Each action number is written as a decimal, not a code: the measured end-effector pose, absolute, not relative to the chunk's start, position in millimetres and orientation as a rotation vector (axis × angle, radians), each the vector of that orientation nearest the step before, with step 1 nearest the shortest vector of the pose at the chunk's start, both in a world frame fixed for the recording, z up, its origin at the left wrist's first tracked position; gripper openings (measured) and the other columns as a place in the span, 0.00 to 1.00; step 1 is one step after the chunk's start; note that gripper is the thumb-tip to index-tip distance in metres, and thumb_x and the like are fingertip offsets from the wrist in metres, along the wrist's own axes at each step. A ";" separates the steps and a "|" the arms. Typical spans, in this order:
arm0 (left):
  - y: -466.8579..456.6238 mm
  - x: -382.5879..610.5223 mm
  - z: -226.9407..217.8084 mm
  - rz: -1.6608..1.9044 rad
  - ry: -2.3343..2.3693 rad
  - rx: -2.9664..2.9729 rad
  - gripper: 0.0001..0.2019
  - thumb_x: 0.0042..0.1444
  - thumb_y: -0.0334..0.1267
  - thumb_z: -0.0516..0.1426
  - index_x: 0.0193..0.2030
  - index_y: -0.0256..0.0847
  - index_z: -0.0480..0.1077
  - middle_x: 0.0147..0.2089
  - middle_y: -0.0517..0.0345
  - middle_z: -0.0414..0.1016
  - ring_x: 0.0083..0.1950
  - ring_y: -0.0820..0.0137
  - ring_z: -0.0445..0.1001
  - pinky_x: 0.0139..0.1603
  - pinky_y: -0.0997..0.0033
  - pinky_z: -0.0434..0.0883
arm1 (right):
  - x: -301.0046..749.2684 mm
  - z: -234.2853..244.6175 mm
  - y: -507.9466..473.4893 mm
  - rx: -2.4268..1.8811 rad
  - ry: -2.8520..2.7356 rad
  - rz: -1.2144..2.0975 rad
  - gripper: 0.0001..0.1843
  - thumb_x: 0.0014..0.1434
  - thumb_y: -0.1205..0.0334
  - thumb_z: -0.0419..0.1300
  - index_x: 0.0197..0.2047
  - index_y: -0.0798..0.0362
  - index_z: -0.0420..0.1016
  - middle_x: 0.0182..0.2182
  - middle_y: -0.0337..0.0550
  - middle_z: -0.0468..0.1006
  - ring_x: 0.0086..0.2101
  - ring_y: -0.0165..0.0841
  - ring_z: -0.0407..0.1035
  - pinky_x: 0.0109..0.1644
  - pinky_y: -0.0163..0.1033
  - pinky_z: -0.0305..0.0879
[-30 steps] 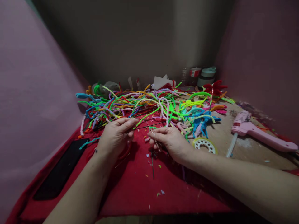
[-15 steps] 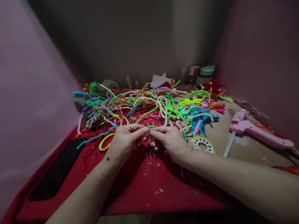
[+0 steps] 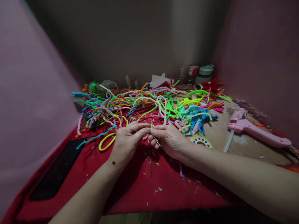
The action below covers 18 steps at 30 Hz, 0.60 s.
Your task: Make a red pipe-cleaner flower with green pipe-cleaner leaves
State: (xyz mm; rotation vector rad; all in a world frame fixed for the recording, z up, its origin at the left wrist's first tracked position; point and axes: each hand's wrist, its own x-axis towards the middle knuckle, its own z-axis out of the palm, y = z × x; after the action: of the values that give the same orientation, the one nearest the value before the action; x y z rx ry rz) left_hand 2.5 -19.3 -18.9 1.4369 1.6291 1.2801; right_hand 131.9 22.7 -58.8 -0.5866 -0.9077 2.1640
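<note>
A small bundle of thin pale-tipped stems [image 3: 157,142] is pinched between the fingertips of both hands, a bit of green showing at its upper end. My left hand [image 3: 127,138] is closed, its thumb and forefinger pressed on the bundle from the left. From the right, my right hand [image 3: 171,138] pinches it too, with its other fingers curled underneath. The exact make of the stems is too small to tell. A thin dark stem [image 3: 150,166] shows below the hands. Behind them lies a tangled heap of coloured pipe cleaners [image 3: 130,102].
A dark flat slab [image 3: 54,174] and a yellow ring [image 3: 102,144] lie to the left on red cloth [image 3: 140,193]. At right are a tape roll [image 3: 202,141], a pink glue gun [image 3: 257,129] and blue pipe-cleaner pieces [image 3: 201,119]. Bottles [image 3: 205,74] stand at the back.
Both hands stay together while the stems have turned, now slanting down to the right under my right fingers. The right hand has shifted slightly left, and the view has moved a little.
</note>
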 end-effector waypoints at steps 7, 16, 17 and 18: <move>-13.1 -12.1 -27.0 1.119 1.262 0.991 0.08 0.47 0.39 0.61 0.30 0.34 0.74 0.18 0.62 0.65 0.19 0.79 0.61 0.20 0.78 0.57 | 131.8 -56.8 22.4 -0.544 -0.998 2.175 0.09 0.48 0.63 0.64 0.27 0.61 0.73 0.21 0.39 0.72 0.19 0.22 0.64 0.21 0.28 0.57; -10.5 -12.6 -25.5 1.113 1.259 0.998 0.08 0.47 0.38 0.62 0.30 0.34 0.74 0.18 0.62 0.63 0.20 0.80 0.60 0.20 0.80 0.57 | 132.6 -55.1 20.3 -0.623 -1.114 2.163 0.09 0.48 0.62 0.64 0.26 0.62 0.73 0.21 0.40 0.71 0.19 0.22 0.64 0.20 0.28 0.57; -10.6 -12.2 -25.4 1.115 1.253 0.986 0.08 0.47 0.37 0.62 0.30 0.33 0.74 0.18 0.62 0.63 0.20 0.81 0.59 0.20 0.80 0.56 | 132.7 -54.6 20.2 -0.628 -1.125 2.161 0.09 0.48 0.62 0.63 0.26 0.62 0.73 0.21 0.40 0.71 0.18 0.22 0.64 0.20 0.28 0.57; -10.7 -11.9 -25.3 1.120 1.246 0.971 0.08 0.46 0.37 0.62 0.31 0.33 0.74 0.18 0.62 0.63 0.20 0.81 0.59 0.20 0.81 0.56 | 132.9 -54.0 20.1 -0.635 -1.134 2.161 0.09 0.48 0.63 0.63 0.26 0.62 0.73 0.20 0.40 0.71 0.18 0.22 0.63 0.20 0.28 0.57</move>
State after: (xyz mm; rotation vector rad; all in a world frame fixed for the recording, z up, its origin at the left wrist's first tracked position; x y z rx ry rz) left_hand -11.9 -10.7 -25.3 0.9714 1.2463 1.1199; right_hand 132.9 20.1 -54.0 -0.6350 -1.1342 2.1613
